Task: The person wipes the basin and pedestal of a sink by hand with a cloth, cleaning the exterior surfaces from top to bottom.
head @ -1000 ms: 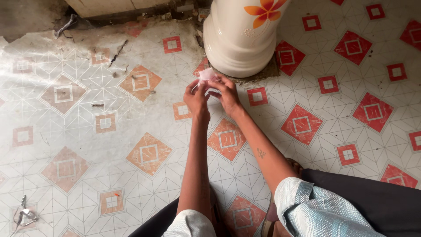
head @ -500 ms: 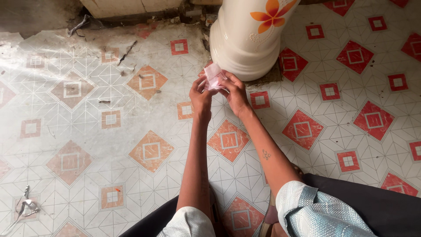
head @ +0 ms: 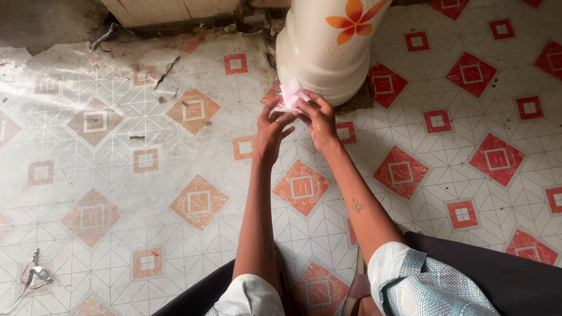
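Both hands have shifted a bit higher, closer to the cream ceramic pedestal with an orange flower point(head: 328, 47). Right hand point(head: 319, 120) is pinching the small, pale pink crumpled paper piece point(head: 290, 96), while left hand point(head: 270, 130) is probably just touching it, fingers loosely spread.

Worn patterned floor covering point(head: 146, 193) — white flowered pedestal point(head: 328, 47) at top.

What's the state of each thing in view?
Left hand: fingers on the packet's lower edge.
Right hand: pinching the packet.
Packet: small, pinkish-white, crumpled, held off the floor.
Container: white, flower print, upright on the floor.
Floor sheet: worn, torn near the wall.
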